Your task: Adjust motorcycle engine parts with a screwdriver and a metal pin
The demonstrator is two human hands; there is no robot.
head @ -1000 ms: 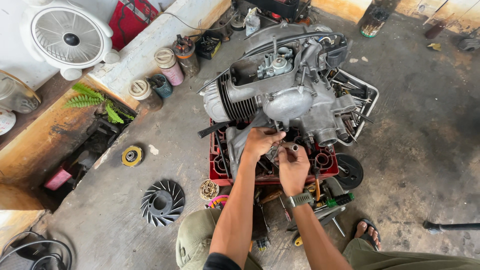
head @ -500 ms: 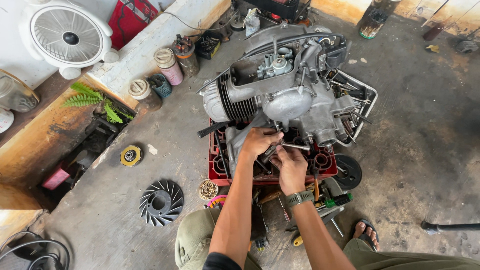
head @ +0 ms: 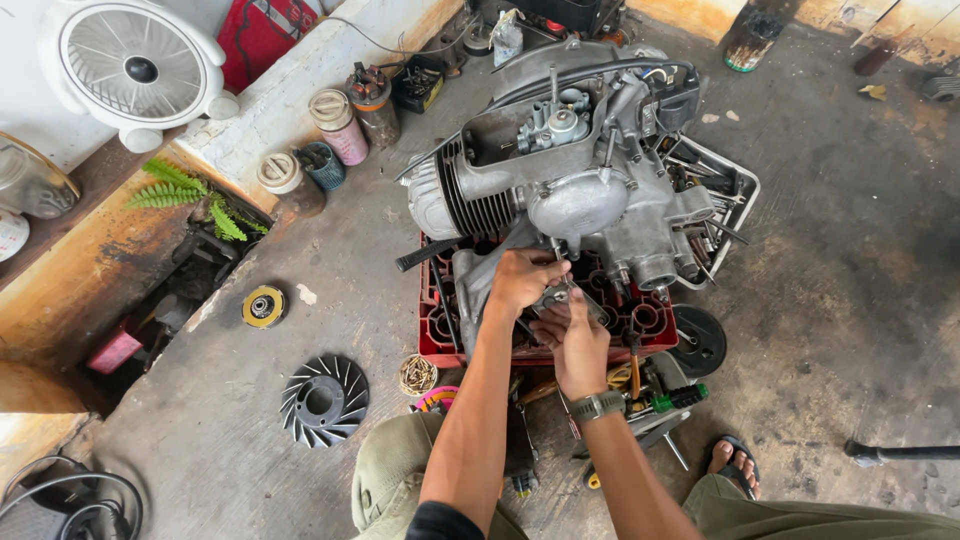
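A grey scooter engine point(head: 570, 170) with a finned cylinder and a small carburettor on top rests on a red plastic crate point(head: 440, 340). My left hand point(head: 522, 280) is closed around a small metal part right under the engine casing. My right hand point(head: 575, 345), with a watch on its wrist, pinches the same small part point(head: 560, 295) from below. Both hands touch each other above the crate. What exactly the fingers grip is mostly hidden.
A black finned flywheel fan point(head: 322, 398) and a yellow disc point(head: 264, 306) lie on the concrete floor at the left. Cans and jars point(head: 335, 125) line the wall ledge, beside a white fan point(head: 135, 65). Loose tools point(head: 640, 400) lie near my knees; a metal tray point(head: 735, 195) sits at right.
Both hands have stayed at the engine's underside, with only small finger shifts on the part. The view has moved slightly.
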